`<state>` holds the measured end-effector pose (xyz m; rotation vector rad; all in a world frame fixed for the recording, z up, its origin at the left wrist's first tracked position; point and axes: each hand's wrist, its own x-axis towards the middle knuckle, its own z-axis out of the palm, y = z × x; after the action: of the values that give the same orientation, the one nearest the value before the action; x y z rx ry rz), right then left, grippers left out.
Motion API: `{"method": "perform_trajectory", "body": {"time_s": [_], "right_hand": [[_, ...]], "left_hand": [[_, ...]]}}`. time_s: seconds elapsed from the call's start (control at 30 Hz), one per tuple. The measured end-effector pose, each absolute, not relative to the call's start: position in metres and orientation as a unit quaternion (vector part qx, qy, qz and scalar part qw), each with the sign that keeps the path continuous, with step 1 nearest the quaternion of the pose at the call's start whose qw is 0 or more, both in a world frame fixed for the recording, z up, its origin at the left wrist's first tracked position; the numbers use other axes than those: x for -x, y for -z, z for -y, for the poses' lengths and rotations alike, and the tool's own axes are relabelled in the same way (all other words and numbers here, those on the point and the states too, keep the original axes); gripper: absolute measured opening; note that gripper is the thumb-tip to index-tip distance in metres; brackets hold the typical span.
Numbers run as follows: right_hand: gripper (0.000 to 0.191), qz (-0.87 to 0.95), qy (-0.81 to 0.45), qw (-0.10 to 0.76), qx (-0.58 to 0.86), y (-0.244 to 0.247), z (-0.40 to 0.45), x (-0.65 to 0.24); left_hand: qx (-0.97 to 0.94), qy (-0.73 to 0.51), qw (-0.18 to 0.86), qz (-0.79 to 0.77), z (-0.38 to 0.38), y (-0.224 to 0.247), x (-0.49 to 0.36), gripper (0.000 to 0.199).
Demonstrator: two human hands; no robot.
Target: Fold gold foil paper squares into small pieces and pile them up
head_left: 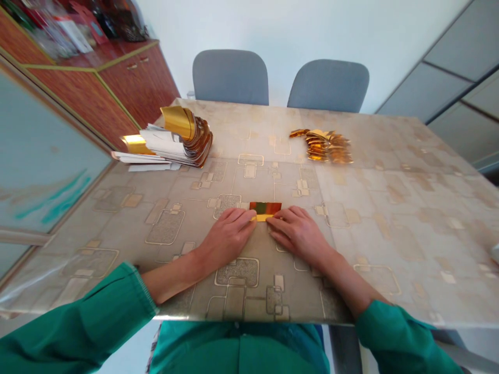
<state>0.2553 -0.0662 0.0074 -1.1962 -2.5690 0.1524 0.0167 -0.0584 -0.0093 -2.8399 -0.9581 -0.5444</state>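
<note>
A small rectangular piece of gold foil paper lies flat on the patterned table cover, with a reddish-green sheen on its far part. My left hand and my right hand sit on either side of it, their fingertips pressing its near edge. The near part of the piece is hidden under my fingers. Up to the left stands a stack of white-backed gold foil sheets. A pile of small folded gold pieces lies at the far right, out of reach of both hands' present spot.
Two grey chairs stand beyond the far table edge. A reddish wooden cabinet with clutter on top stands at the far left, and a pale glass panel fills the left side. Green sleeves enter from the bottom corners.
</note>
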Motion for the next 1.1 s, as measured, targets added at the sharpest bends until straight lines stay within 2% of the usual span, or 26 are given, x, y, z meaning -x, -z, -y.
{"method": "perform_trajectory", "body": {"time_s": [0.13, 0.3, 0.43, 0.9, 1.1], "right_hand": [[0.039, 0.892, 0.011, 0.108, 0.439, -0.004, 0.068, -0.245], [0.029, 0.887, 0.033, 0.108, 0.448, -0.001, 0.067, -0.249], [0.019, 0.874, 0.031, 0.131, 0.467, -0.004, 0.066, -0.259], [0.020, 0.895, 0.014, 0.149, 0.421, -0.009, 0.066, -0.255], [0.020, 0.890, -0.017, 0.165, 0.424, -0.013, 0.062, -0.266]], "left_hand": [[0.932, 0.154, 0.056, 0.324, 0.057, 0.007, -0.022, 0.019], [0.931, 0.125, 0.068, 0.337, 0.058, 0.007, -0.020, 0.026], [0.930, 0.115, 0.062, 0.344, 0.057, 0.007, -0.020, 0.024], [0.939, 0.096, 0.056, 0.326, 0.055, 0.005, -0.017, 0.028], [0.942, 0.136, 0.038, 0.306, 0.054, 0.002, -0.002, 0.029]]}}
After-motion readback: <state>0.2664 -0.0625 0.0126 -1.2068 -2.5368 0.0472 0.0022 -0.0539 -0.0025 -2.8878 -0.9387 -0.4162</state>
